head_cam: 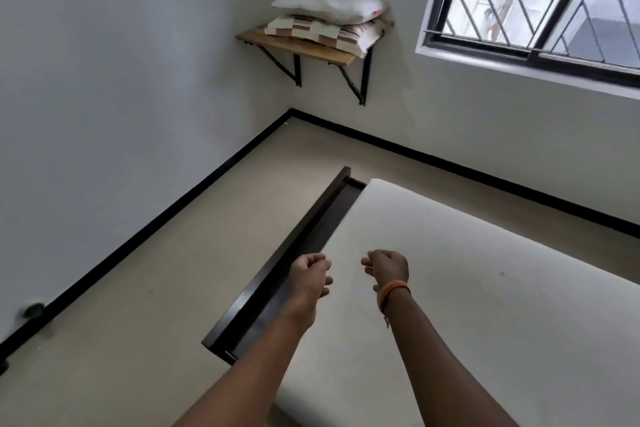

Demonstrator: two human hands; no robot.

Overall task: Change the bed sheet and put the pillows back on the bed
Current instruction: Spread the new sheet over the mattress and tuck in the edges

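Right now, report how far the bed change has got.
Done: the mattress lies bare, old sheet off. In hand: nothing; the left hand and right hand hover curled over it, grip empty. Left: fresh sheet, none in view, then both pillows off the wall shelf.

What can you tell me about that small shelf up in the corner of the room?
The shelf is a light wooden board fixed to the wall in the corner, left of the window, well above the floor. Two black angled metal brackets hold it up from below. Two pillows lie stacked on it: a patterned pillow in brown and cream blocks rests on the board, its corner hanging over the front edge, and a plain white pillow lies on top. Neither hand touches it.
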